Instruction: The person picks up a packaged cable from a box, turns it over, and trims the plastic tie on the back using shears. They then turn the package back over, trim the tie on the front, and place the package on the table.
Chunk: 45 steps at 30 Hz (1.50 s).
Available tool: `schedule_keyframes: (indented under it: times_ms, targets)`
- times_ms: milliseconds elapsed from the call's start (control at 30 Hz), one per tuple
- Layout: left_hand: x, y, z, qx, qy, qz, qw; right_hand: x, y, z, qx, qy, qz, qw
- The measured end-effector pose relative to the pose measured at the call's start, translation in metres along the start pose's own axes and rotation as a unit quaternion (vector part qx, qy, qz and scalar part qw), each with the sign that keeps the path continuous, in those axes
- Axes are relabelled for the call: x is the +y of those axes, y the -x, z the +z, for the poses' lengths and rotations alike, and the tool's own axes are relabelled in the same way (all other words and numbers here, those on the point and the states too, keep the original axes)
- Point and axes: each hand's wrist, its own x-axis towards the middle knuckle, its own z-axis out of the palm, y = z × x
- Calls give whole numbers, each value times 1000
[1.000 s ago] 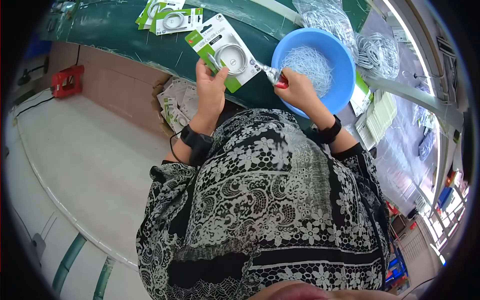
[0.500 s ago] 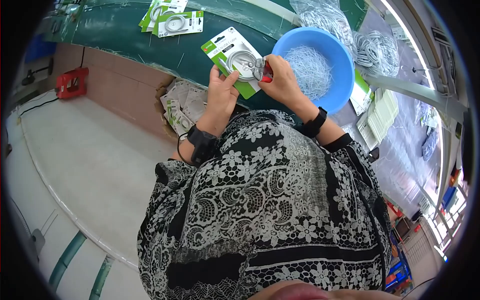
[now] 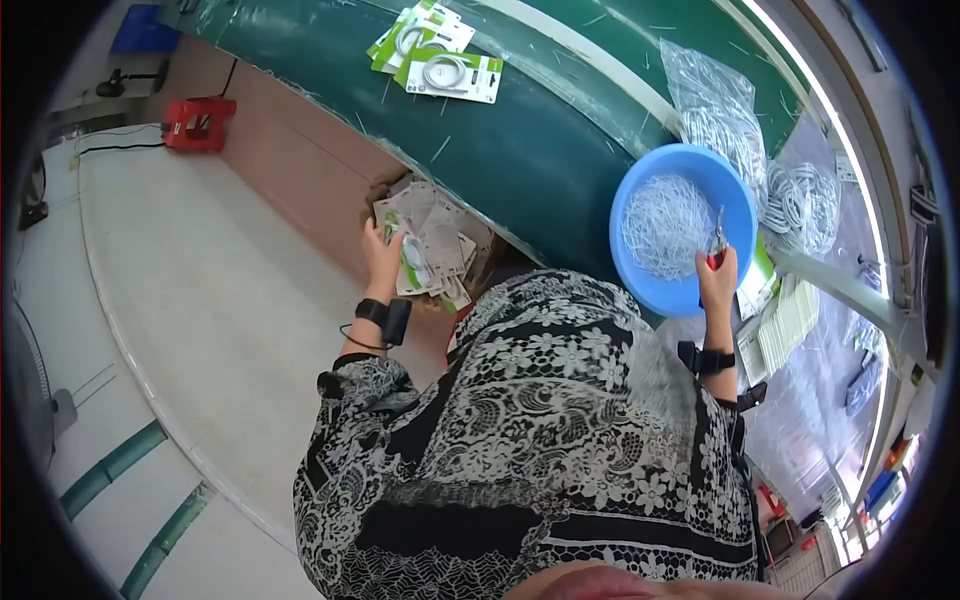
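Note:
My left hand (image 3: 382,262) is at the left side of a cardboard box (image 3: 378,190) beside the bench. Its thumb and fingers are apart, close to a green-and-white carded cable pack (image 3: 412,262) among the cards in the box. I see nothing gripped between them. My right hand (image 3: 717,280) is closed around the red handles of small cutting pliers (image 3: 718,240), their metal jaws pointing up. The pliers are at the right side of a blue basin (image 3: 640,290), which holds a heap of thin, clear-white strips (image 3: 665,225).
Several carded cable packs (image 3: 453,75) lie on the green bench (image 3: 540,130). Bags of coiled cables (image 3: 715,105) are behind the basin. Stacked cards (image 3: 785,325) lie to its right. A red object (image 3: 200,122) stands at the far left by the wall.
My hands have moved apart. The cable pack has left my left hand, which has gone down to the box. My right hand has carried the pliers right to the basin.

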Motion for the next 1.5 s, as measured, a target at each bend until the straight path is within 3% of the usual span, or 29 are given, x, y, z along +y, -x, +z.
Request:
schedule_keyframes:
  times_ms: [33,67,133,267,400,467,533,633,767,800,900,1000,1167,1333,1500]
  targets:
    - [25,-18,5,-50,105,-14,993,-8,1,-6,-21,-41,65,997]
    - [54,-41,17,-101,207,-30,973,-14,3,-9,-18,-40,65,997]
    - [100,-90,58,-194,425,-106,878,-25,4,-11,-62,-43,91,993]
    - [175,-186,134,-163,410,-226,869,-42,10,-15,-104,-59,105,987]
    - [145,-251,188,-145,355,-226,895,-43,21,-21,-91,-86,127,984]
    - [123,-270,201,-176,326,-272,888,-37,28,-24,-74,-96,143,982]
    - [136,-262,198,-194,308,-291,884,-26,34,-24,-56,-99,162,980]
    - [167,-201,168,-187,428,-228,854,-28,34,-26,-48,-119,162,978]
    - [239,-95,118,-454,660,-179,571,-64,24,-25,-77,-163,76,981]
    - [256,-72,113,-465,655,-183,566,-78,20,-28,-85,-119,40,989]
    - [299,-7,102,-576,686,-102,432,-113,18,-37,-70,-65,-94,991]
    - [326,33,100,-608,646,-47,458,-125,29,-45,-36,-46,-132,989]
    - [354,86,93,-619,588,25,519,-98,48,-56,-66,-21,-94,993]
    - [366,121,91,-638,570,41,516,-84,63,-68,-66,11,-70,995]
    - [365,146,99,-648,562,1,514,-71,74,-74,-52,-1,-74,996]
